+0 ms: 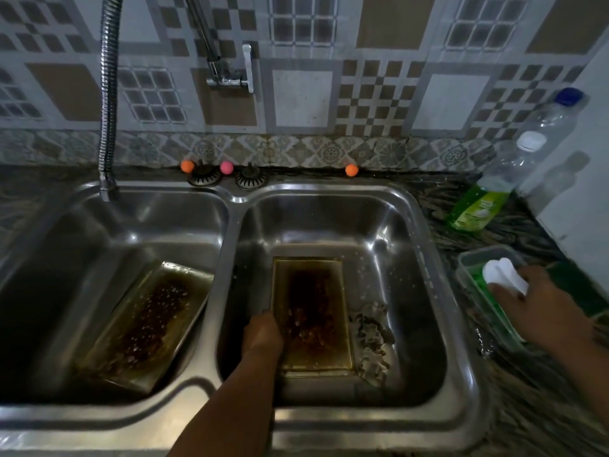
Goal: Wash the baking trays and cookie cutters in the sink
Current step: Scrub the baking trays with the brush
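A person stands over a stainless-steel double sink (425, 206) with the washing barely begun. In the right basin a rectangular baking tray (313, 311) lies on the bottom, its floor coated in dark, burnt-on residue and beaded with water drops. The left hand (263, 334) grips the tray's near-left edge, fingers curled over the rim. Just beside the tray's right side, a heap of metal cookie cutters (372, 338) sits on the basin floor, their shapes too dim to make out.

A second baking tray (148, 321) leans tilted in the left basin, equally stained and spotted with drops. Neither tray shows suds or a scrubbed patch, so both appear wet but unwashed, and the cutters look untouched.

The right hand (534, 298) reaches well away from the sink, over a clear plastic tub (471, 262) on the counter holding a green scouring pad (484, 291). A white object (504, 272) lies under the fingertips; whether the fingers hold it or merely rest on it cannot be told, and what it is stays unclear.

A bottle of green dish liquid (474, 209) stands at the back corner of the dark patterned counter (527, 407), next to a clear bottle with a blue cap (553, 120). No water is seen running from the flexible metal spout (108, 94) over the left basin.

By this evidence, the job is at the stage of fetching soap and scrubber: scrubbing and rinsing of both trays and all the cutters remain.
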